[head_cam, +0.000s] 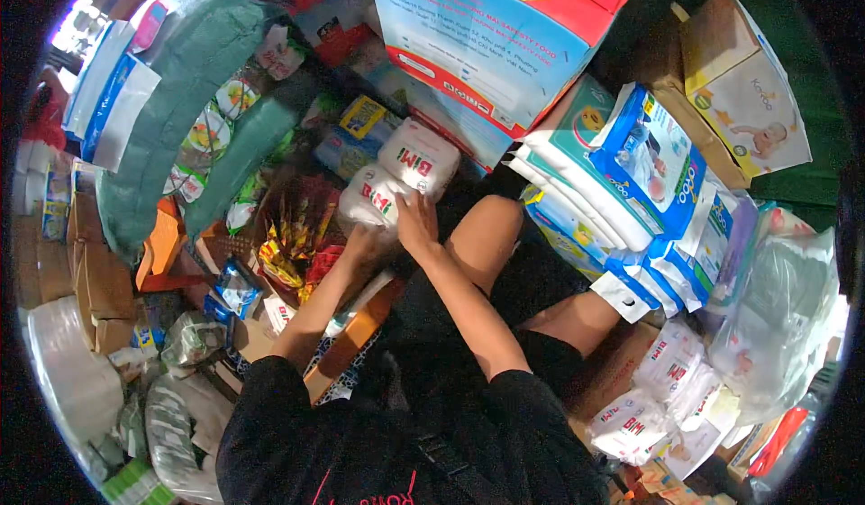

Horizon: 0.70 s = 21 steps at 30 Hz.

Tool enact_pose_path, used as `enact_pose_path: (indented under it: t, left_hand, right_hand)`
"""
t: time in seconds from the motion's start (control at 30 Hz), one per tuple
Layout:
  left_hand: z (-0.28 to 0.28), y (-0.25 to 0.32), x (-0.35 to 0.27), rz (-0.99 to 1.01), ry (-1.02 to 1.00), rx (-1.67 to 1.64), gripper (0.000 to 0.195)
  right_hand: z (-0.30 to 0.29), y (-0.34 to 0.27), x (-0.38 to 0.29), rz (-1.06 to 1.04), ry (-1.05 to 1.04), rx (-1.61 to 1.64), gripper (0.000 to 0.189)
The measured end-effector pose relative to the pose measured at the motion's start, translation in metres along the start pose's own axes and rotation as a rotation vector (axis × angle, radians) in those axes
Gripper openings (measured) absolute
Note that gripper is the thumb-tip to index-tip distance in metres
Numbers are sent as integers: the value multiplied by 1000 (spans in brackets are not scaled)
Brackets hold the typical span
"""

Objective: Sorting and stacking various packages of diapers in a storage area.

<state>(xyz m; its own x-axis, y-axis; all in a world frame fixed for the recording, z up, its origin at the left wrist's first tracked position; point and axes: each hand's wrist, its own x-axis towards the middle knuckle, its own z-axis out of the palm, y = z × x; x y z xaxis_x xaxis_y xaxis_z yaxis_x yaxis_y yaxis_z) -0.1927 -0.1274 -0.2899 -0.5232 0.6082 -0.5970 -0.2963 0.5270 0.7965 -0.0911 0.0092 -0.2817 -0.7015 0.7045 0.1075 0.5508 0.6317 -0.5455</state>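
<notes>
Two white plastic-wrapped packs printed BiMi lie end to end in front of me, an upper pack and a lower pack. My left hand is at the near end of the lower pack; its fingers are partly hidden, so its grip is unclear. My right hand rests with its fingers on the right side of the lower pack, near where the two meet. Blue and yellow packets lie just beyond them. To the left of my forearms are yellow and red snack packets.
A large printed carton stands ahead. Diaper packs are stacked at right, beside a clear bag. More white BiMi packs lie at lower right. A green sack bulges at upper left. An orange board is beside my lap.
</notes>
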Motion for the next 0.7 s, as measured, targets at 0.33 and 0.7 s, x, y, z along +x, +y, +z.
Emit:
enact_pose_path:
  t: [0.33, 0.7]
  left_hand:
    - [4, 14, -46, 462, 275, 695, 56]
    - [5, -2, 49, 517, 214, 1256, 108]
  right_hand:
    - [-22, 15, -17, -15, -208, -4, 54]
    - [-157, -1, -79, -222, 55, 347, 39]
